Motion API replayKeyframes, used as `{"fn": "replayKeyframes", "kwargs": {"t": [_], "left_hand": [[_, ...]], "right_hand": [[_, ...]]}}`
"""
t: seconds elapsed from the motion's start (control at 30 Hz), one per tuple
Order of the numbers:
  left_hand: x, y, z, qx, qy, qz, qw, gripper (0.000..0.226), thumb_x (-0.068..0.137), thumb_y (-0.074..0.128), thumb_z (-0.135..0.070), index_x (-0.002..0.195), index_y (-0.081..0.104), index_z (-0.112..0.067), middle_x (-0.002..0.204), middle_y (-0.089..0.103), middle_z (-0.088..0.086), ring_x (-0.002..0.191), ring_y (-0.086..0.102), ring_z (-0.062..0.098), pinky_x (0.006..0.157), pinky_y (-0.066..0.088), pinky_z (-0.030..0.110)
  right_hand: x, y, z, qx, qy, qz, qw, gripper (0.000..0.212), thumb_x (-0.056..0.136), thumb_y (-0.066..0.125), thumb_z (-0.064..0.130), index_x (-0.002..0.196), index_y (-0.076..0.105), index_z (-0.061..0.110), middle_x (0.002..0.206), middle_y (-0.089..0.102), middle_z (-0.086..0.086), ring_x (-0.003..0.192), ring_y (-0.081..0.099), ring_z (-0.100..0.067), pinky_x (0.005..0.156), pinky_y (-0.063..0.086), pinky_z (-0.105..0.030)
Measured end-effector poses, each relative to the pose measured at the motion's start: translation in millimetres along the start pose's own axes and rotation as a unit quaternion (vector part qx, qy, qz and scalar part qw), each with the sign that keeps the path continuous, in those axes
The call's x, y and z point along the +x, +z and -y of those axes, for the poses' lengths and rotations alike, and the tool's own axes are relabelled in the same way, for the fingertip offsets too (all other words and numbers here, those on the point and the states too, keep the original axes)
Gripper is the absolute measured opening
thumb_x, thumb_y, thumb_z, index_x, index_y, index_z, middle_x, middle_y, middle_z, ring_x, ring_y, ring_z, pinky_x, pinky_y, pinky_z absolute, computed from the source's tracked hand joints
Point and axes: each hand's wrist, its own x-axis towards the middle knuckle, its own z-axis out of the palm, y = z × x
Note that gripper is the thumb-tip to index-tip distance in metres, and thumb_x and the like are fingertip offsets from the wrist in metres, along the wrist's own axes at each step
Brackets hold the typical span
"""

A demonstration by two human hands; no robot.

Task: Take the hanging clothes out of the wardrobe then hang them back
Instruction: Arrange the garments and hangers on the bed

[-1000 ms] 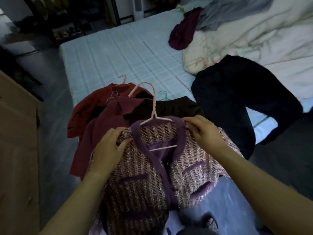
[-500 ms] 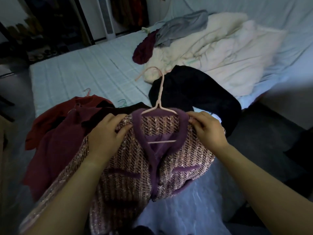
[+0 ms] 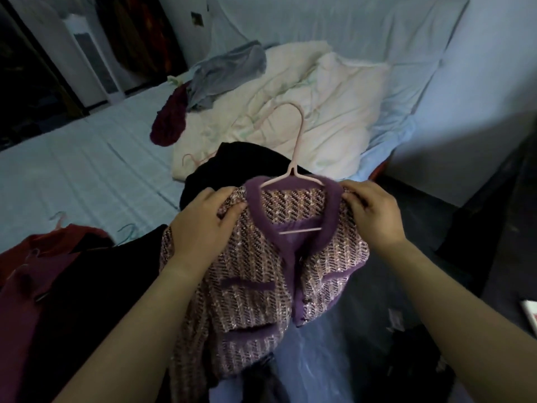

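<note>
**Bedroom shot, jacket held up by the bed**

Bedroom's pretty dim, with a pale wall [image 3: 479,68] on the right and a big bed [image 3: 87,164] with a light checked cover filling most of the view. Up left is a dark opening [image 3: 26,82] that might be the wardrobe, but it's honestly too black to tell. A tall white unit [image 3: 90,62] stands just beside it.

A rumpled cream duvet [image 3: 305,97] is piled at the far end of the bed, with a grey garment [image 3: 229,71] and a maroon one [image 3: 170,120] on its left edge. A black garment [image 3: 229,161] lies at the duvet's near edge, partly hidden behind the jacket. Bottom left is a heap with a red top [image 3: 35,245] and a dark garment [image 3: 87,286], both cut off by the frame.

Front and centre is the tweed jacket [image 3: 261,274], a pink-and-purple weave with purple trim. It's held up at the bed's near side on a pink hanger [image 3: 296,158] with the hook pointing up. The left hand [image 3: 203,231] grips one shoulder, fingers curled over the fabric. The right hand [image 3: 372,210] pinches the other shoulder right by the collar.

Something white and red [image 3: 530,314] at the right edge is cut off, can't tell what.
</note>
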Motion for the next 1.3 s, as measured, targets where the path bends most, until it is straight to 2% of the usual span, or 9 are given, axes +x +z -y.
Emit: {"fn": "replayKeyframes", "kwargs": {"t": [0.13, 0.4, 0.5, 0.77, 0.87, 1.0, 1.1, 1.2, 1.3], "left_hand": [[92.2, 30.9, -20.9, -0.036, 0.017, -0.026, 0.999, 0.042, 0.09, 0.05, -0.052, 0.123, 0.059, -0.026, 0.112, 0.061, 0.002, 0.094, 0.059, 0.024, 0.068, 0.04, 0.029], [303.4, 60.7, -70.7, -0.108, 0.048, -0.077, 0.99, 0.04, 0.09, 0.048, -0.053, 0.122, 0.059, -0.031, 0.115, 0.062, -0.003, 0.1, 0.058, 0.019, 0.078, 0.044, 0.031], [356.2, 86.8, -80.4, -0.144, 0.042, -0.085, 0.985, 0.035, 0.09, 0.05, -0.052, 0.119, 0.06, -0.034, 0.112, 0.064, -0.007, 0.1, 0.057, 0.015, 0.076, 0.04, 0.028], [494.4, 199.7, -92.0, -0.104, 0.004, -0.088, 0.991, 0.032, 0.09, 0.049, -0.052, 0.113, 0.06, -0.032, 0.106, 0.064, -0.005, 0.099, 0.057, 0.019, 0.071, 0.038, 0.029], [566.0, 228.8, -117.4, -0.117, -0.049, -0.128, 0.984, 0.029, 0.09, 0.051, -0.05, 0.112, 0.061, -0.034, 0.106, 0.065, -0.007, 0.099, 0.058, 0.017, 0.071, 0.037, 0.028], [678.9, 245.9, -131.4, -0.104, -0.091, -0.183, 0.973, 0.032, 0.091, 0.049, -0.051, 0.113, 0.061, -0.032, 0.111, 0.065, -0.006, 0.103, 0.057, 0.017, 0.077, 0.04, 0.029], [741.4, 272.9, -94.1, -0.086, -0.078, -0.147, 0.982, 0.035, 0.089, 0.051, -0.049, 0.111, 0.061, -0.023, 0.107, 0.064, 0.002, 0.099, 0.058, 0.023, 0.079, 0.046, 0.038], [767.8, 323.7, -50.3, -0.03, -0.095, -0.068, 0.993, 0.03, 0.091, 0.057, -0.039, 0.109, 0.059, -0.015, 0.104, 0.061, 0.01, 0.098, 0.055, 0.029, 0.07, 0.034, 0.031], [775.5, 369.0, -28.6, 0.01, -0.137, -0.023, 0.99, 0.04, 0.092, 0.054, -0.037, 0.127, 0.052, -0.02, 0.115, 0.057, 0.012, 0.106, 0.052, 0.033, 0.078, 0.041, 0.037]], "right_hand": [[78.6, -8.3, -36.7, -0.038, -0.03, -0.058, 0.997, 0.019, 0.091, 0.058, 0.013, 0.107, 0.069, 0.011, 0.094, 0.069, -0.008, 0.086, 0.059, -0.016, 0.083, 0.042, -0.021], [293.7, -38.4, -92.4, -0.111, -0.079, -0.133, 0.982, 0.026, 0.092, 0.052, 0.023, 0.109, 0.068, 0.012, 0.092, 0.067, -0.013, 0.086, 0.06, -0.03, 0.079, 0.048, -0.04], [350.6, -27.6, -128.4, -0.114, -0.079, -0.133, 0.981, 0.027, 0.092, 0.05, 0.024, 0.109, 0.068, 0.013, 0.093, 0.066, -0.012, 0.088, 0.06, -0.029, 0.081, 0.047, -0.038], [470.9, 38.7, -276.5, -0.077, -0.074, -0.086, 0.991, 0.027, 0.092, 0.051, 0.024, 0.11, 0.068, 0.012, 0.095, 0.066, -0.01, 0.088, 0.059, -0.025, 0.082, 0.046, -0.035], [569.1, 46.8, -320.6, -0.079, -0.086, -0.061, 0.991, 0.03, 0.093, 0.049, 0.03, 0.112, 0.067, 0.017, 0.092, 0.065, -0.011, 0.088, 0.058, -0.029, 0.08, 0.045, -0.041], [712.7, 66.2, -352.8, -0.078, -0.131, -0.032, 0.988, 0.032, 0.092, 0.047, 0.031, 0.114, 0.066, 0.019, 0.094, 0.064, -0.013, 0.09, 0.057, -0.03, 0.077, 0.04, -0.038], [766.5, 116.1, -377.0, -0.052, -0.136, 0.012, 0.989, 0.031, 0.091, 0.048, 0.031, 0.113, 0.066, 0.02, 0.1, 0.066, -0.011, 0.097, 0.058, -0.031, 0.083, 0.044, -0.042], [773.9, 175.5, -416.3, -0.039, -0.108, 0.067, 0.991, 0.032, 0.089, 0.048, 0.033, 0.112, 0.067, 0.021, 0.103, 0.068, -0.011, 0.099, 0.06, -0.032, 0.085, 0.046, -0.045], [772.9, 224.3, -453.5, -0.057, -0.097, 0.107, 0.988, 0.031, 0.088, 0.048, 0.032, 0.111, 0.067, 0.023, 0.104, 0.068, -0.008, 0.099, 0.059, -0.03, 0.081, 0.043, -0.039]]}}
